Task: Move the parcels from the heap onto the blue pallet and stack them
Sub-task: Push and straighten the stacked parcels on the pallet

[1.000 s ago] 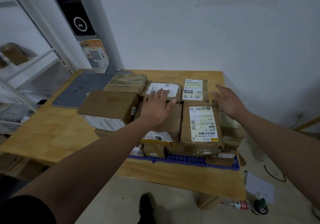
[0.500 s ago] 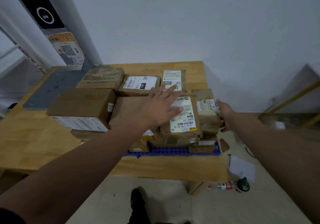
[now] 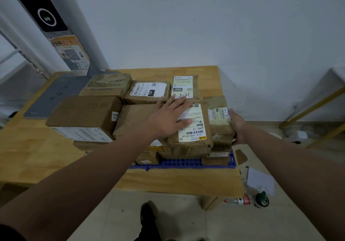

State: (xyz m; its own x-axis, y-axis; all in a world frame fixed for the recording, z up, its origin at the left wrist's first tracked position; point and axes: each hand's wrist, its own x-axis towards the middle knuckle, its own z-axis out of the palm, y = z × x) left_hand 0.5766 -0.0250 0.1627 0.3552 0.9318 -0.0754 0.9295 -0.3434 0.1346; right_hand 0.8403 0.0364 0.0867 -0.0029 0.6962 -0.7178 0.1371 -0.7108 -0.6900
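Several brown parcels are stacked on the blue pallet (image 3: 179, 163) on a wooden table (image 3: 177, 179). My left hand (image 3: 168, 118) lies flat with straight fingers on top of the stack, across a plain brown parcel (image 3: 134, 121) and the parcel with the long white label (image 3: 193, 128). At the stack's right edge my right hand (image 3: 236, 127) holds the side of a small taped parcel (image 3: 218, 121), thumb at its upper corner and fingers hidden behind it. That parcel sits against the labelled one, above lower parcels.
A large box (image 3: 84, 112) lies at the stack's left; three more parcels line the back. A grey mat (image 3: 56, 93) covers the table's far left. On the floor at right are a bottle (image 3: 240, 200), a tape roll (image 3: 262, 199) and paper (image 3: 260, 181).
My left hand slid right onto the labelled parcel. My right hand dropped to the stack's right side, and the small taped parcel now sits up against the labelled one.
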